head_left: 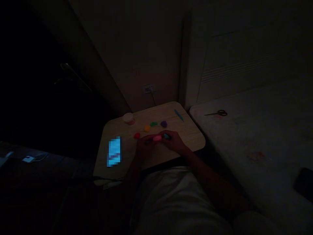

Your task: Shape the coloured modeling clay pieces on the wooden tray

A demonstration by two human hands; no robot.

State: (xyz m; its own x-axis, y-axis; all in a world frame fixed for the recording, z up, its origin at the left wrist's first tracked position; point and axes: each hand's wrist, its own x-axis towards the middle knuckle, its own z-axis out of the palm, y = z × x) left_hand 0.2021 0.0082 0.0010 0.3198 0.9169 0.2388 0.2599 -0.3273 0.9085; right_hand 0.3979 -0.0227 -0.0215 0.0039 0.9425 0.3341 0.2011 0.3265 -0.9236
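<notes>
In dim light, both my hands meet over the front of a small wooden table [127,143]. My left hand [146,143] is closed at the left end of a pink lump of modelling clay [157,138]. From the other side my right hand [174,140] has its fingers bent around the same lump. A blue piece [167,136] shows at the right hand's fingers; whether it is gripped or lies behind them I cannot tell. Beyond the hands lie red [137,135], orange [147,128], green [154,124] and purple [163,124] clay lumps, apart from one another.
A pale tub [128,118] stands at the table's back left, and a teal stick-like tool [179,115] lies at the back right. A lit phone [114,151] is on the left. Scissors [221,113] rest on the pale surface to the right. A wall socket [148,88] is behind.
</notes>
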